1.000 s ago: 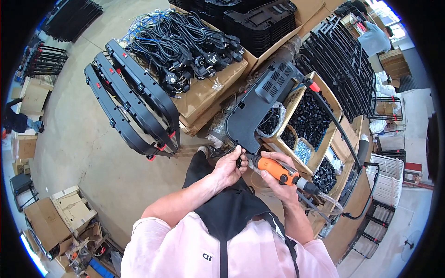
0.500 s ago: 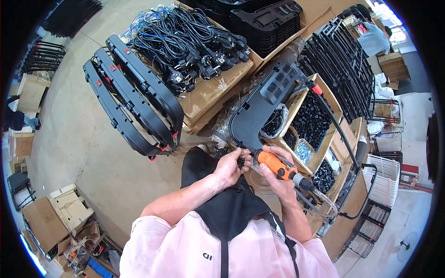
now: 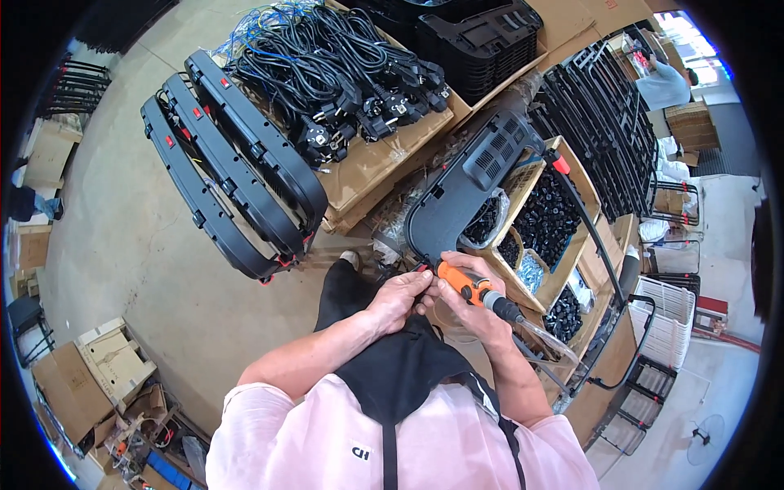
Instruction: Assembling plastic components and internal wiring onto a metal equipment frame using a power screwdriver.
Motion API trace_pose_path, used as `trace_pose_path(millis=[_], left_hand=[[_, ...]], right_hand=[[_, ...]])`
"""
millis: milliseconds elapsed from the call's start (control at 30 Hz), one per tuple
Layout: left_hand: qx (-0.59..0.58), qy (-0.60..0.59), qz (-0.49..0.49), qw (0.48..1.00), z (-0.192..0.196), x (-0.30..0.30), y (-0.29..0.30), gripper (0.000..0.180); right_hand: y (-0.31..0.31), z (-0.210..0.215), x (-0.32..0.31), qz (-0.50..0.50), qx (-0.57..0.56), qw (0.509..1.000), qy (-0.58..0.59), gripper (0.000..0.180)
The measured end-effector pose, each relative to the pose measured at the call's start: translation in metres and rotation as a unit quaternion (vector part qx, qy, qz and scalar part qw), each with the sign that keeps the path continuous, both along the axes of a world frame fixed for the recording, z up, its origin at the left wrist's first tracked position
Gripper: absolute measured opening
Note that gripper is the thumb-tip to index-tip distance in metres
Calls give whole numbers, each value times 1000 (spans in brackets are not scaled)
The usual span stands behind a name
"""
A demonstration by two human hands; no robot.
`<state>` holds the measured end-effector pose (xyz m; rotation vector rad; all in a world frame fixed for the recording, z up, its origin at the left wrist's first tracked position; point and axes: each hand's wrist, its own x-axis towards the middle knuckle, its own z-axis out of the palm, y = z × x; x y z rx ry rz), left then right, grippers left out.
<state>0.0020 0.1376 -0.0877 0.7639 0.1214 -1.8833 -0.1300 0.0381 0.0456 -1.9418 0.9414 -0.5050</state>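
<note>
Near the black panel (image 3: 439,219), the orange screwdriver (image 3: 468,282) looks stiff, fairly heavy, best held around its barrel, where the right hand (image 3: 480,318) clamps its fingers; whether the left hand (image 3: 398,300) grips anything, I cannot tell.

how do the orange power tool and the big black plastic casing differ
The power tool is mostly orange, the casing black. The tool fits in the right hand; the casing is far larger. The tool has a pale tube at its rear; the casing has vent slots in its raised part. Both have some black on them.
</note>
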Motion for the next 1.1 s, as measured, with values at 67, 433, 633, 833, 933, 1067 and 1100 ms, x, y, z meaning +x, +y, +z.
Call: trace_pose_path(millis=[67,433,633,833,933,1067,1100], left_hand=[[15,-52,1,999,-2,1,0,22],[62,-20,91,994,6,2,2,21],[102,18,100,990,10,10,-12,26],[78,98,131,983,18,16,-42,26],[52,134,126,982,18,19,-51,26],[54,135,102,984,21,25,-59,26],[53,136,98,984,22,25,-62,26]], right_hand=[[1,-1,0,-18,44,999,4,35],[0,0,5,-11,21,1000,14,36],[-1,2,-4,-72,91,990,-82,48],[-10,25,-4,-72,129,981,-123,54],[-13,25,-5,-82,119,979,-141,55],[-16,30,-4,-97,124,977,-148,56],[-17,30,-4,-97,122,977,-143,56]])
